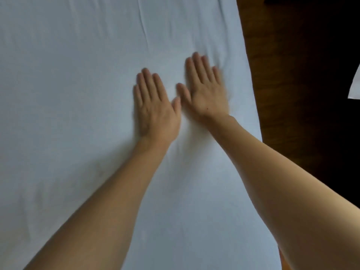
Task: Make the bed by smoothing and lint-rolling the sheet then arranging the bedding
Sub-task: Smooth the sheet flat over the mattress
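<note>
— What fills the frame?

— A pale white sheet, spread flat across the bed and running from the near edge to the far one. It takes up nearly the whole view, its right border falling away in a long slanted line.

— Any creases?

— One thin fold runs lengthwise near the sheet's far end, and faint ripples gather on the sheet just beyond the right fingertips. The rest lies fairly smooth.

— And the hands?

— Both lie palm-down on the sheet, near its right border. The left hand lies flat, fingers straight and close together, holding nothing. The right hand rests just beside it and a little farther up the sheet, fingers likewise extended and slightly spread, gripping nothing. Its outer edge is blurred.

— Do they touch each other?

— The two thumbs sit very close, tip near tip; whether they actually meet is hard to tell. Bare forearms reach in over the sheet from the near side.

— What lies off the sheet?

— Past the sheet's right border, a dark wooden floor fading into shadow. A small corner of something white shows well apart from the sheet, cut off by the frame's right side; what it is cannot be made out.
</note>
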### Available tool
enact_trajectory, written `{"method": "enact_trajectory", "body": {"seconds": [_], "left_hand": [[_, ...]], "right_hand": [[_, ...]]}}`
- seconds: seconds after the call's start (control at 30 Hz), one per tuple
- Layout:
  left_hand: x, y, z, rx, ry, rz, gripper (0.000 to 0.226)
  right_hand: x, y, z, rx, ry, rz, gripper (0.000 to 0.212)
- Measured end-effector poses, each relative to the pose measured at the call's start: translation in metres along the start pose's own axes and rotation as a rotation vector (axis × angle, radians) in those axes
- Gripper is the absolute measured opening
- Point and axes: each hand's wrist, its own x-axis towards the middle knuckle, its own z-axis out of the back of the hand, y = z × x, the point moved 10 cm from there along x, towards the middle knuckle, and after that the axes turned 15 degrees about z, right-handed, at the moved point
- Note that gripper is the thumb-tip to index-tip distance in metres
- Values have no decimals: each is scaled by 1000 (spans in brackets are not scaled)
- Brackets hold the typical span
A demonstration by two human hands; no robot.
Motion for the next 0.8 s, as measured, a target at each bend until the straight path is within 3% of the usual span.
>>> {"method": "enact_trajectory", "body": {"seconds": [0.1,0.23,0.4,0.6,0.7,0.8], "left_hand": [[-36,-101,-19,-3,14,-260,64],[-33,-157,-40,74,89,-307,62],[-32,-160,-41,119,97,-304,64],[-47,-167,-33,65,156,-398,60],[-99,-176,-40,50,204,-492,65],[-173,-191,-53,156,205,-623,66]], "right_hand": [[-34,-88,16,56,-118,-285,68],[-70,-146,-8,427,-10,-531,83],[-95,-136,-9,586,-99,-517,52],[-101,-140,10,442,-201,-467,56],[-138,-154,17,364,-242,-590,49],[-184,-135,38,276,-313,-559,49]]}}
